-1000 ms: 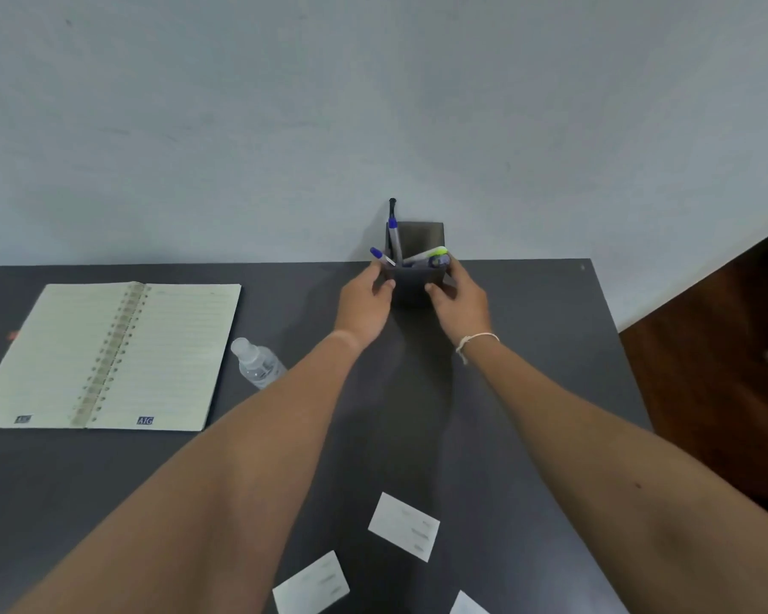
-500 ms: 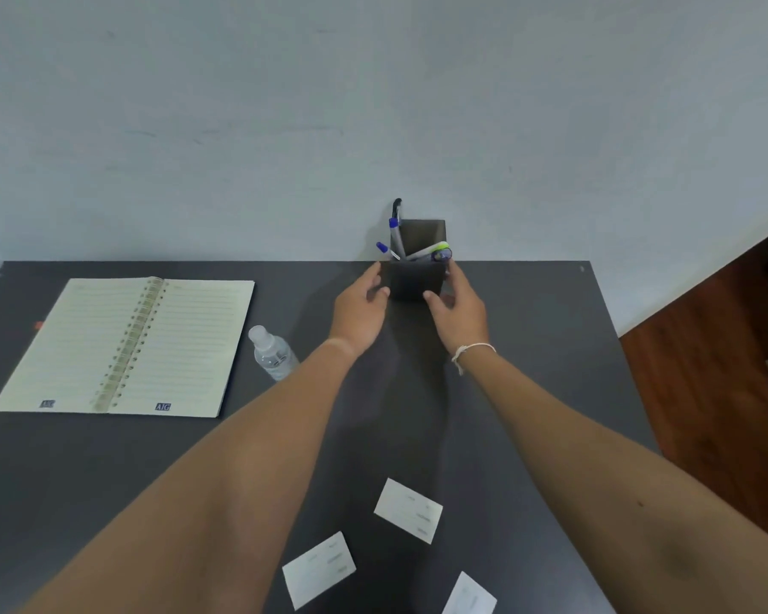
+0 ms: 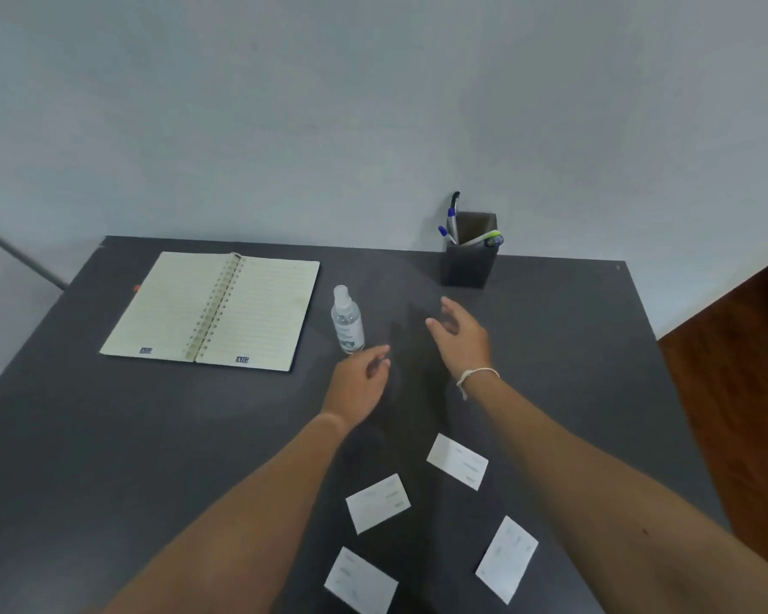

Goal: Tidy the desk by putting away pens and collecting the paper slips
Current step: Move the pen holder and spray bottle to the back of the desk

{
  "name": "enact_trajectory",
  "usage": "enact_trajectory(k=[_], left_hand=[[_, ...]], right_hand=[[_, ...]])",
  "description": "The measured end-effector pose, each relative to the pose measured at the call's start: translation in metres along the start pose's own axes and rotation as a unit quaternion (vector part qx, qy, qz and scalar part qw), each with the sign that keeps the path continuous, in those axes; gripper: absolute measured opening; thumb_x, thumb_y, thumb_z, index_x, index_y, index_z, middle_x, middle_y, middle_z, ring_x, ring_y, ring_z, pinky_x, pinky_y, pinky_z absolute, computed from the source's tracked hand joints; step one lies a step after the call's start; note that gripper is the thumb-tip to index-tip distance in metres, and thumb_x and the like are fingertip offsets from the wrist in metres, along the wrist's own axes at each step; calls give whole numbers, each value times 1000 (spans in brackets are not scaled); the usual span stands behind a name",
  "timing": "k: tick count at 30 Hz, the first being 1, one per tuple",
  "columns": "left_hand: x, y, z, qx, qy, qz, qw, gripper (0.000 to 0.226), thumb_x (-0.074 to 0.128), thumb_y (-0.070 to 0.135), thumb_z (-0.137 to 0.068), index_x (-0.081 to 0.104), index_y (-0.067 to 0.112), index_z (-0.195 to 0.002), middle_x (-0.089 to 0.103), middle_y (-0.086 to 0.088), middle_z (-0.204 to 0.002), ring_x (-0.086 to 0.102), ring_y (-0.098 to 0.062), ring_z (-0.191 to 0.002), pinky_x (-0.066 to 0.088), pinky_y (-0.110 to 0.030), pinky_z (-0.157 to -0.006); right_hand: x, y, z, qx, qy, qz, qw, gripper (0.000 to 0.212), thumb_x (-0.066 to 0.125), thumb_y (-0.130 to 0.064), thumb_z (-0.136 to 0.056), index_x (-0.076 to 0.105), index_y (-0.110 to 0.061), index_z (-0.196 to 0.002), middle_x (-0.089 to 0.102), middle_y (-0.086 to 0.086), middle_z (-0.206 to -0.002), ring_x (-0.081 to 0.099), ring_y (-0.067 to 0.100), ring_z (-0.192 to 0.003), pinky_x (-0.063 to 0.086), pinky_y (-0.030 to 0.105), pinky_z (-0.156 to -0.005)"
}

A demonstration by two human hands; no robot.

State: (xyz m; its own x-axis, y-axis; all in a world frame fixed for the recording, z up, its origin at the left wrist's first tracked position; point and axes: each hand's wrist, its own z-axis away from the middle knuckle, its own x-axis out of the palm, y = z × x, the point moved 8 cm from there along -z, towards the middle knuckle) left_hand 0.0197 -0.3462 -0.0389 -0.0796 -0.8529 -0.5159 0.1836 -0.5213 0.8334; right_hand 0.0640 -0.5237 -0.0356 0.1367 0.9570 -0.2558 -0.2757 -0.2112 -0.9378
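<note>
Four paper slips lie nearer the person than both empty, loosely open hands.

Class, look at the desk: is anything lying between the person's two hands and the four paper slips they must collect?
Nothing visible blocks them. The four paper slips lie flat on bare desk nearer the person than the left hand and right hand. The bottle stands beyond the left hand.

An open spiral notebook lies on the dark desk, a small clear bottle standing upright just beside its right page.
</note>
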Motion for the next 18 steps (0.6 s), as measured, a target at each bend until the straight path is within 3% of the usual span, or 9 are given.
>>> enact_trajectory(k=[2, 7, 9, 12, 18], left_hand=[[-13, -15, 12, -5, 6, -12, 1000, 28, 57, 13, -88, 65, 10, -114, 70, -9, -111, 61, -11, -95, 44, -20, -93], [-49, -32, 27, 56, 20, -117, 991, 28, 56, 12, -87, 66, 9, -113, 69, -7, -113, 61, -20, -105, 37, -13, -91], [-62, -40, 29, 65, 15, -151, 986, 30, 56, 15, -87, 64, 12, -116, 66, -5, -118, 56, -22, -112, 38, -22, -99], [-77, -53, 32, 62, 9, -182, 981, 35, 56, 20, -88, 60, 16, -122, 58, -4, -131, 46, -23, -123, 33, -30, -107], [-86, -66, 31, 100, -35, -255, 961, 43, 53, 30, -88, 53, 22, -130, 45, -1, -144, 37, -19, -132, 26, -29, -110]], right_hand=[[20, -5, 7, -3, -27, 0, 1000, 50, 64, -19, -85, 50, -16, -132, 54, 5, -136, 55, 16, -114, 40, 22, -92], [67, -21, 19, -19, -89, 24, 996, 57, 69, -27, -81, 49, -20, -133, 52, 3, -139, 50, 20, -124, 43, 29, -99], [81, -26, 22, -24, -102, 40, 994, 60, 70, -31, -80, 47, -21, -134, 50, 2, -141, 48, 20, -126, 42, 35, -104], [93, -30, 23, -26, -98, 48, 994, 62, 71, -32, -78, 47, -22, -134, 49, 1, -141, 47, 20, -127, 42, 36, -105], [106, -36, 20, -34, -77, 48, 995, 46, 71, -30, -79, 57, -20, -121, 60, 1, -125, 54, 20, -114, 47, 31, -94]])
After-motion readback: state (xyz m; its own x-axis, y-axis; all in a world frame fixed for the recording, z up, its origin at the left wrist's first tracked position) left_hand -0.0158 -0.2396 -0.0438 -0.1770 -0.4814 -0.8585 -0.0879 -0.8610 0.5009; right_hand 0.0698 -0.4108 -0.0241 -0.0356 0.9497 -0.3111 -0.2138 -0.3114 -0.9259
